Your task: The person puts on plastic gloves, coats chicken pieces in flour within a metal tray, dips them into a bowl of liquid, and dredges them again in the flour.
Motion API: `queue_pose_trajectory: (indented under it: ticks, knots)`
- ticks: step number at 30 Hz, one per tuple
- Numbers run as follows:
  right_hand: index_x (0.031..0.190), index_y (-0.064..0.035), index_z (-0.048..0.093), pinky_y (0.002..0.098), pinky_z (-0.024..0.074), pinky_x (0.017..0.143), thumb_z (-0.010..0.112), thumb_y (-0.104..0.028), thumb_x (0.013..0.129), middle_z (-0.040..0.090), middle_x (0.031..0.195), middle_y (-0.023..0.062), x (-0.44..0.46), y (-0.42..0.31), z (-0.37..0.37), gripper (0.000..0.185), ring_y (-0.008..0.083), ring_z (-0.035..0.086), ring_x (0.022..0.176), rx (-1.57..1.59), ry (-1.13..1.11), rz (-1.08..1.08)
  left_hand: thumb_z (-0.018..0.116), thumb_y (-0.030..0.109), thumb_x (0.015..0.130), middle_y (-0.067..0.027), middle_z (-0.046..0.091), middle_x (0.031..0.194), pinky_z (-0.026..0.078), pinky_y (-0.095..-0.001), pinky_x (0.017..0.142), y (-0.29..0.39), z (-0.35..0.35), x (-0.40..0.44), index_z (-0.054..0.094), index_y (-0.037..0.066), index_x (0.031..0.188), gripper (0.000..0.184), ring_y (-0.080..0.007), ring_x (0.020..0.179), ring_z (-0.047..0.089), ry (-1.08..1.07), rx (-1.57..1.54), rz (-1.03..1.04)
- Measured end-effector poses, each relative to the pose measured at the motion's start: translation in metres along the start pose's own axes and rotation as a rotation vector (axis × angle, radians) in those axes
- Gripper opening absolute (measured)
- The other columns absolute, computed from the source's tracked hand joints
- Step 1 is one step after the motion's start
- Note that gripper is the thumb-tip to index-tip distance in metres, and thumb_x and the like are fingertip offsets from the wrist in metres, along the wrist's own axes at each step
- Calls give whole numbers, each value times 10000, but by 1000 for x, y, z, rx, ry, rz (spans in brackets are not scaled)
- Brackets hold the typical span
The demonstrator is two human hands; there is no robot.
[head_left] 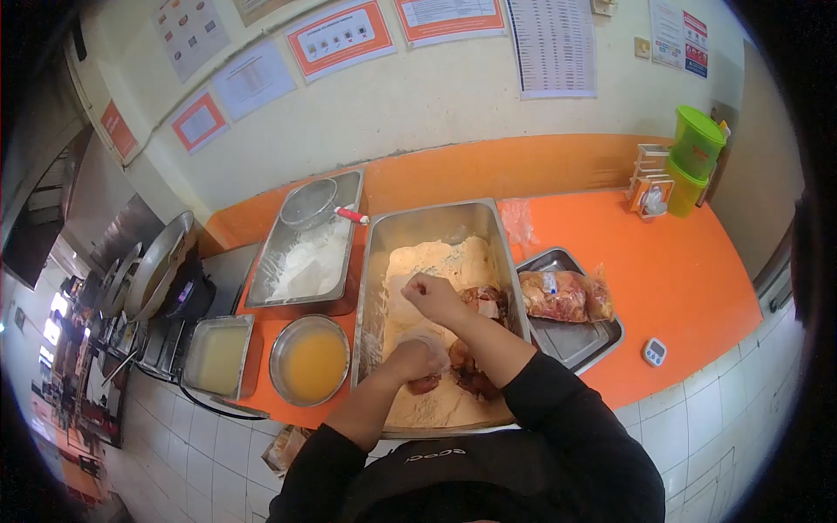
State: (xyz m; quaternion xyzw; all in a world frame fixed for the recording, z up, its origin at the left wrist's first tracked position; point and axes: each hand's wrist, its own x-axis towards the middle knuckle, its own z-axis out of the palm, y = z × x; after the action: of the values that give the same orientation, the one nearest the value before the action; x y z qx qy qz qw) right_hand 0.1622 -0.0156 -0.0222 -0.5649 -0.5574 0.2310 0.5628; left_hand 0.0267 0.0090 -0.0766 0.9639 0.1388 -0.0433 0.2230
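A deep steel pan (375, 253) in front of me holds pale orange flour (436, 257) and several pieces of dark marinated meat (481, 302), gathered mostly along its right side. Over the middle of the flour, my right hand (432, 298) is closed in a fist; whatever may be inside it is hidden. Lower in the pan, my left hand (417, 359) is down at the flour, its fingers whitish and mostly hidden. Right beside and below it lies a reddish meat piece (425, 384); I cannot tell whether the hand grips it.
To the left stand a tray of white flour (309, 266) with a red-handled sieve (309, 203), a bowl of yellow liquid (316, 364) and a pan of pale liquid (218, 359). On the right, bagged meat (562, 296) rests on a metal tray (602, 342), near a timer (654, 351).
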Motion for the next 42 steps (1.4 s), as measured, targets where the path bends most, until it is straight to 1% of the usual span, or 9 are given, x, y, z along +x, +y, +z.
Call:
queue_pose_trajectory:
  ticks: [2, 5, 8, 11, 14, 20, 32, 38, 42]
  knots:
    - [818, -17, 595, 290, 441, 598, 616, -234, 787, 572, 676, 76, 1, -3, -3, 221, 154, 531, 635, 24, 87, 41, 407, 405, 860, -175, 550, 1125, 459, -385, 809, 1, -2, 3, 474, 121, 1235, 475, -316, 961, 564, -166, 60, -35]
    - [818, -30, 592, 243, 414, 573, 617, -213, 799, 534, 654, 17, 2, -14, -9, 186, 99, 484, 615, 103, 240, 39, 329, 565, 862, -167, 364, 1328, 409, -479, 898, 2, -15, -12, 245, 199, 1369, 631, -348, 1092, 483, 230, -1395, -405]
    - [827, -24, 593, 263, 425, 579, 627, -244, 785, 551, 670, 52, 2, -13, -13, 227, 127, 494, 611, 156, 274, 62, 259, 647, 839, -147, 208, 1408, 320, -586, 941, -31, -30, -35, 107, 241, 1398, 707, -374, 1171, 399, 4, -1891, 73]
    - [853, -19, 588, 284, 435, 582, 630, -238, 778, 570, 681, 87, -3, -21, -7, 236, 141, 527, 623, -31, 40, 72, 218, 621, 861, -152, 309, 1360, 314, -611, 923, -40, -28, -38, 163, 250, 1388, 647, -362, 1166, 409, -81, -2010, 490]
    - [854, -11, 578, 354, 458, 629, 597, -236, 777, 591, 776, 163, -28, -40, 19, 239, 241, 594, 710, -313, -271, 100, 210, 603, 872, -150, 402, 1297, 369, -532, 918, -10, -42, -40, 221, 223, 1375, 630, -339, 1128, 451, 303, -2340, 46]
    - [828, -29, 536, 430, 460, 675, 536, -174, 788, 570, 853, 178, -54, -46, 55, 150, 360, 565, 793, -369, -163, -162, 211, 501, 908, -134, 475, 1231, 413, -430, 904, -32, -26, -21, 333, 135, 1327, 570, -294, 1095, 483, 719, -1708, -163]
    - [904, -10, 525, 411, 470, 691, 531, -116, 736, 547, 871, 175, -46, -55, 33, 199, 328, 571, 824, -522, -190, -177, 221, 454, 914, -132, 475, 1233, 416, -406, 906, 3, -3, -12, 358, 106, 1309, 544, -282, 1093, 485, 578, -787, -309]
    - [919, -15, 535, 417, 460, 699, 545, -134, 735, 549, 872, 152, -47, -63, 32, 220, 311, 564, 844, -655, -306, -84, 227, 431, 917, -131, 475, 1234, 417, -393, 906, -3, -5, -20, 371, 92, 1300, 532, -275, 1093, 486, 491, -831, -277]
    - [938, -41, 538, 424, 430, 706, 563, -234, 767, 548, 875, 120, -51, -69, 31, 259, 306, 546, 836, -549, -34, -407, 230, 416, 919, -130, 476, 1234, 418, -385, 907, -22, -22, -9, 379, 82, 1294, 524, -271, 1092, 486, 458, -1235, -177]
